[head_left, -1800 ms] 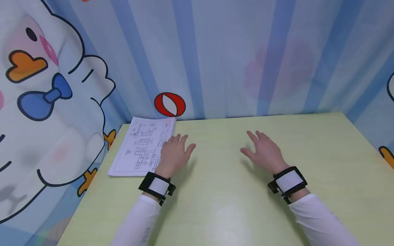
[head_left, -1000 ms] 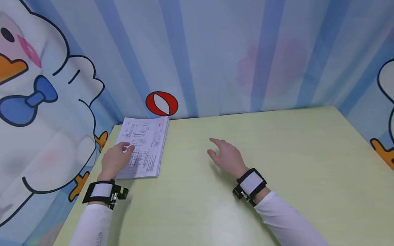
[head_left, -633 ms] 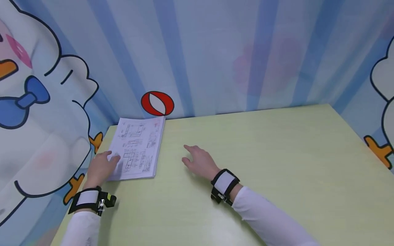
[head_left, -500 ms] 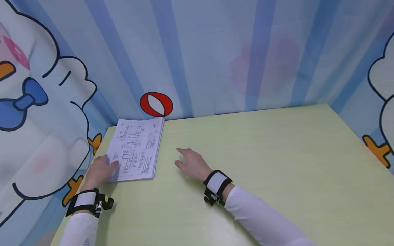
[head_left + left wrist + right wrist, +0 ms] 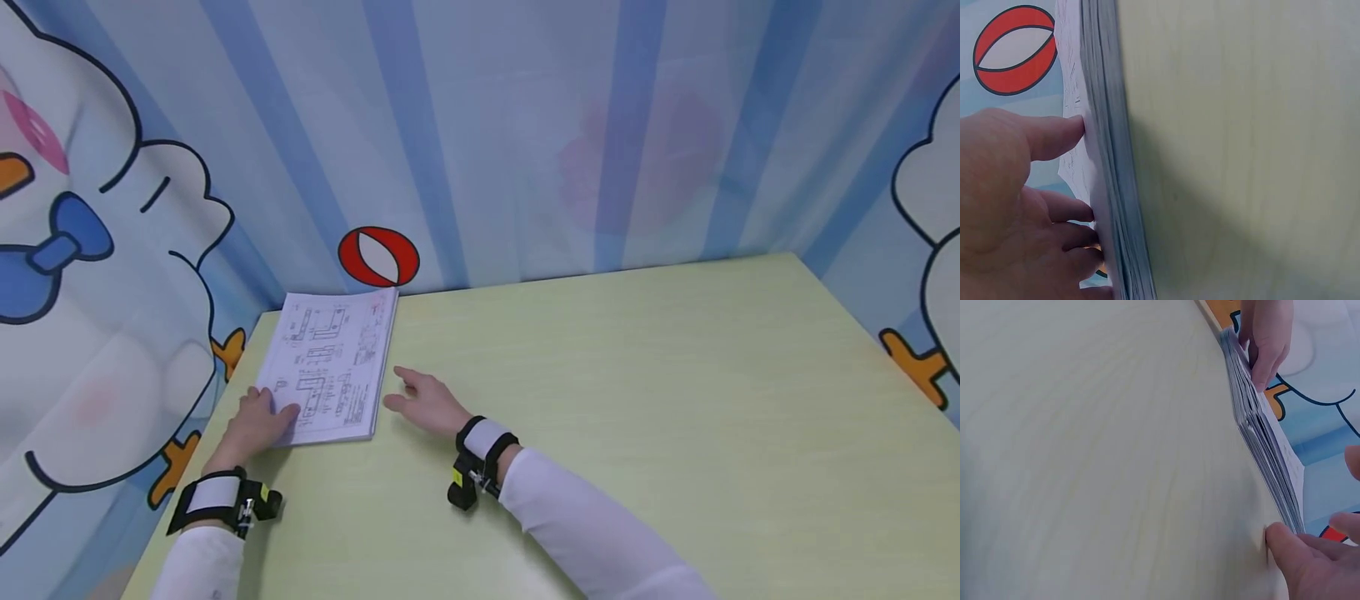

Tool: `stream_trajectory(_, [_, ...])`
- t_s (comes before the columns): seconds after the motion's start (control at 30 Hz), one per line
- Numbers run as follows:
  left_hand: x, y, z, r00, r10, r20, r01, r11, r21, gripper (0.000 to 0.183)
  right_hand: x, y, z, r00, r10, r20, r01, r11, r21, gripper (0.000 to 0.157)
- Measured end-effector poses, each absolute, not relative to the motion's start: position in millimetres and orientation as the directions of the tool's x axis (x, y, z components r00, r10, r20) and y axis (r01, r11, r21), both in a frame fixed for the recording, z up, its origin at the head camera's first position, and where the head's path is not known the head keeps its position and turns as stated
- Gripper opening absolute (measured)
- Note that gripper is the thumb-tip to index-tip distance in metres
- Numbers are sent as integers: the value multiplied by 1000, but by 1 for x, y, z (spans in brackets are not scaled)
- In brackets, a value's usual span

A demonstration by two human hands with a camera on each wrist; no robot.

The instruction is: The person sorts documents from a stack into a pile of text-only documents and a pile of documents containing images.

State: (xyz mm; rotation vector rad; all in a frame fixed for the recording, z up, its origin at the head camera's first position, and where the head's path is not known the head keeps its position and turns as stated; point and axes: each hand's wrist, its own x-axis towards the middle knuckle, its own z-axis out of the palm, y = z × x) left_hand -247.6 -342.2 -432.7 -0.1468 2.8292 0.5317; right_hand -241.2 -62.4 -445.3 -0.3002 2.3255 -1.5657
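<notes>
A thick stack of white papers (image 5: 330, 358) printed with technical drawings lies at the table's back left; its layered edges (image 5: 1116, 150) show in the left wrist view. My left hand (image 5: 255, 427) rests at the stack's front left corner, thumb over the top sheet and fingertips by the left edge. In the left wrist view, the left thumb (image 5: 1054, 136) touches the paper. Just right of the stack, my right hand (image 5: 429, 405) reaches toward its right edge, index finger and thumb apart. In the right wrist view, right fingertips (image 5: 1280, 536) are right at the stack's far end.
The pale wooden table (image 5: 637, 400) spreads out to the right. A striped blue curtain (image 5: 510, 150) with cartoon ducks hangs behind and at the sides. Black wrist straps with small cameras (image 5: 480, 458) sit on both wrists.
My left hand has moved left from over the papers to their front left corner. The right hand has travelled left across the table to beside the stack. The head view has shifted slightly.
</notes>
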Motion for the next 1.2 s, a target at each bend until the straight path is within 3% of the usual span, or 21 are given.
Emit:
stream_trajectory(0.23, [-245, -338, -433, -963, -43, -268, -135, 932, 337, 78, -245, -81, -452, -902, -391, -184, 90, 246, -965, 61])
stream_trajectory(0.5, [-243, -331, -433, -954, -28, -297, -133, 932, 338, 77, -245, -94, -456, -872, -469, -142, 93, 127, -988, 60])
stream_trajectory(0.87, [-244, -305, -434, -958, -21, -287, -138, 909, 393, 79, -251, -89, -452, -914, -363, -179, 176, 42, -984, 49])
stream_trajectory(1.2, [-245, -290, -439, -974, -22, -227, -126, 880, 458, 73, -256, -86, -449, -974, -84, -210, 195, 158, -968, 36])
